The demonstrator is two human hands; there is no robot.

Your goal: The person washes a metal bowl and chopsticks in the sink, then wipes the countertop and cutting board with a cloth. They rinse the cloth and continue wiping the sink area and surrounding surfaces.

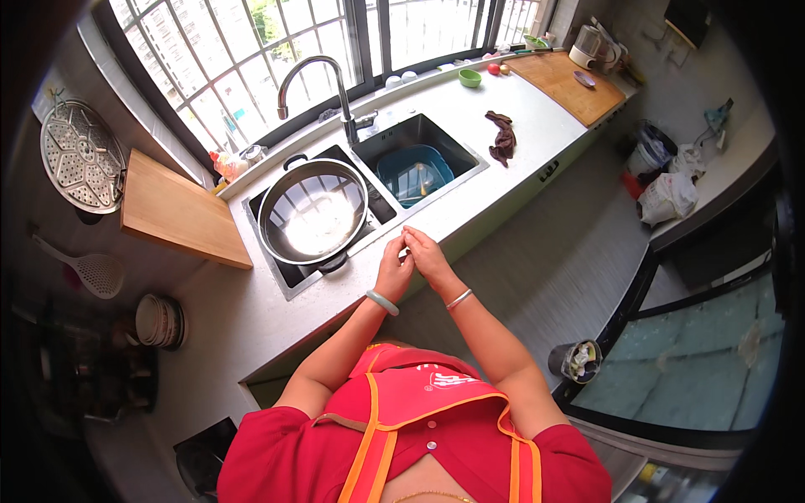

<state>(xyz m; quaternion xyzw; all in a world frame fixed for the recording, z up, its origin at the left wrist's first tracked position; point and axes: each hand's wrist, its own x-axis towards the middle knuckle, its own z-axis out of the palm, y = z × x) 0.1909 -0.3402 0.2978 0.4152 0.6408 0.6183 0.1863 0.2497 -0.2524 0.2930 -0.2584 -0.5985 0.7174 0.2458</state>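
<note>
My left hand (395, 269) and my right hand (427, 256) meet at the fingertips just over the counter's front edge, fingers together. No object shows between them. Nearest to them is a wide two-handled pan (267, 242), resting across the left bowl of a double sink (483, 165). Bright window reflections fill the pan's inside. A teal plastic basin (443, 165) sits in the right bowl and appears to hold water. Above the sink curves a chrome gooseneck faucet (343, 94). A dark brown cloth (503, 139) lies crumpled on the white counter (434, 220), right of the sink.
A wooden board (182, 220) leans at the left, near stacked bowls (158, 320). Farther right are a green bowl (469, 78), a red tomato-like item (494, 69), a large cutting board (560, 82) and a kettle-like appliance (588, 47). A trash bin (575, 361) and plastic bags (668, 198) stand at right.
</note>
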